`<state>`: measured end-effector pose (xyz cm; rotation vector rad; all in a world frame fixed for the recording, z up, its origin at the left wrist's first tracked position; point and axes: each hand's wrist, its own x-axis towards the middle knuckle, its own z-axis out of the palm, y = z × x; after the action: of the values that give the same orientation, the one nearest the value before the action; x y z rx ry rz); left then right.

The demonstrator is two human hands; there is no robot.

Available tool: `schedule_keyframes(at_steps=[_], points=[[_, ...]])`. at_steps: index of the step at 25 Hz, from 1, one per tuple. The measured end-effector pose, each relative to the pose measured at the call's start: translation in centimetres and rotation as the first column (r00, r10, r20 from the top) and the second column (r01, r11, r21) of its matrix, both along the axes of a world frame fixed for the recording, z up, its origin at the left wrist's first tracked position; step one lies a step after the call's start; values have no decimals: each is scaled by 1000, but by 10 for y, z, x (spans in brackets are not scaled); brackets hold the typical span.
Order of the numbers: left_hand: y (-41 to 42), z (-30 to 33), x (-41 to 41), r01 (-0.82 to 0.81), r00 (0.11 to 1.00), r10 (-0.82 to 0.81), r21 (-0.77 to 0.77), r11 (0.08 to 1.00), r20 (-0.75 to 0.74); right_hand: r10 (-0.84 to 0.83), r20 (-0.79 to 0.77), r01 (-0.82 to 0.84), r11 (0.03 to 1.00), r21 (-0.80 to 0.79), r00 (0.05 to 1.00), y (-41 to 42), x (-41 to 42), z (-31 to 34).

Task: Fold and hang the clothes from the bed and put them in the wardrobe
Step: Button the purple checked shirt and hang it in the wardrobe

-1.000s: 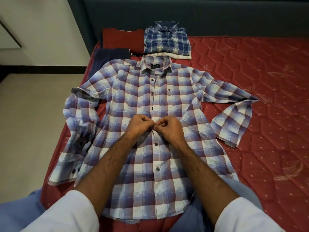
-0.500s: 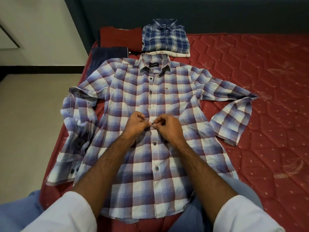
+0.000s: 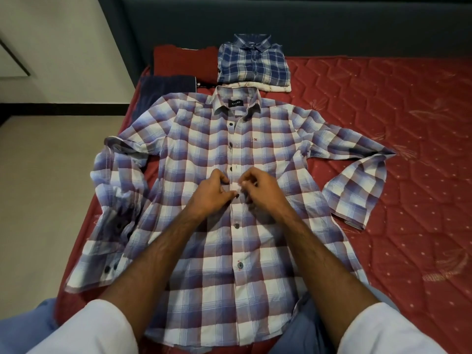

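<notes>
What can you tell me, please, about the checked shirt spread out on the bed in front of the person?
The checked shirt is long-sleeved, in blue, maroon and white checks of what looks like thin woven cotton. It lies front up on the red mattress, collar towards the headboard, with dark buttons down the placket and a small logo on the chest. Both sleeves are bent back at the elbow; the left one hangs over the bed's edge. The left hand and right hand pinch the placket at mid-chest.

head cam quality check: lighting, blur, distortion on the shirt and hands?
Head view: dim, warm light, dark towards the headboard; wide-angle bowing at the edges; checked shirt sharp, buttons legible; left hand and right hand slightly soft at the fingers; no glare, only soft shadows.
</notes>
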<state>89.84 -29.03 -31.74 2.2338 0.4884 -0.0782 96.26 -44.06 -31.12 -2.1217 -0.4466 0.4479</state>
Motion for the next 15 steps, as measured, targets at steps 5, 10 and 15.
schedule_keyframes(at_steps=[5, 10, 15], points=[[19, 13, 35, -171, 960, 195, -128, 977, 203, -125, 111, 132, 990, -57, 986, 36, 38, 13], [21, -2, 61, -97, 992, 99, -26, 995, 77, -55, 157, 107, 932, -346, 986, 59, 44, 6], [19, -11, 59, -119, 983, 123, -36, 992, 133, -115, 203, 172, 940, -294, 972, 47, 46, 1]])
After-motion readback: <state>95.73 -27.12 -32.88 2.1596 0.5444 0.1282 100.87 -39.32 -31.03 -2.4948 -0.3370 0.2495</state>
